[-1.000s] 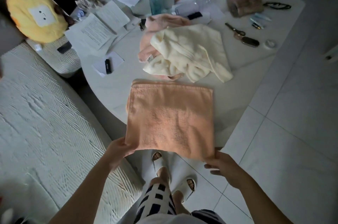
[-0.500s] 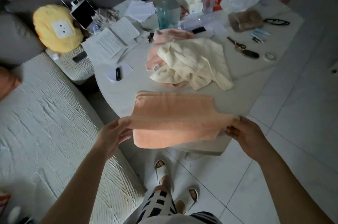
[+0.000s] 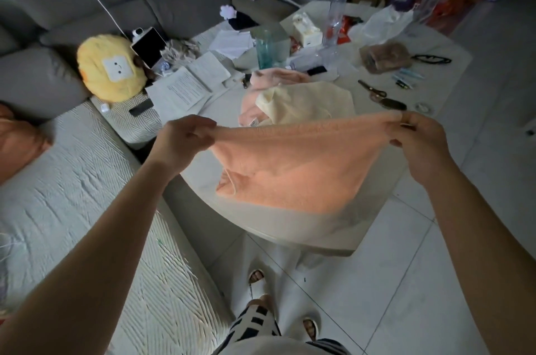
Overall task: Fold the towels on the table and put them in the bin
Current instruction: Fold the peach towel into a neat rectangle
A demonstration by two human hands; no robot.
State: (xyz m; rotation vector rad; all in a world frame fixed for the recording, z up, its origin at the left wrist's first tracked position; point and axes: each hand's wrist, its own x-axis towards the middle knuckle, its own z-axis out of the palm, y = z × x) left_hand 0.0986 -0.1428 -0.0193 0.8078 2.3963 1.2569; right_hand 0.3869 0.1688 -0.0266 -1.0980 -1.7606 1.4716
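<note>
An orange towel [image 3: 295, 163] hangs stretched in the air over the near edge of the white table [image 3: 301, 227]. My left hand [image 3: 182, 140] pinches its upper left corner and my right hand [image 3: 417, 137] pinches its upper right corner. Behind it on the table lie a crumpled cream towel [image 3: 307, 102] and a pink towel [image 3: 275, 79] partly under the cream one. No bin is in view.
Papers [image 3: 185, 87], a green glass [image 3: 265, 48], a plastic bottle [image 3: 336, 18], a tissue box [image 3: 307, 29], scissors [image 3: 372, 90] and small items crowd the far table. A yellow plush [image 3: 111, 67] and grey sofa [image 3: 116, 0] are left. A white ribbed cover [image 3: 87, 209] lies beside me.
Both hands lifted the orange towel's near edge up off the table and pulled it taut; it now hangs from the two corners. The view tilted upward.
</note>
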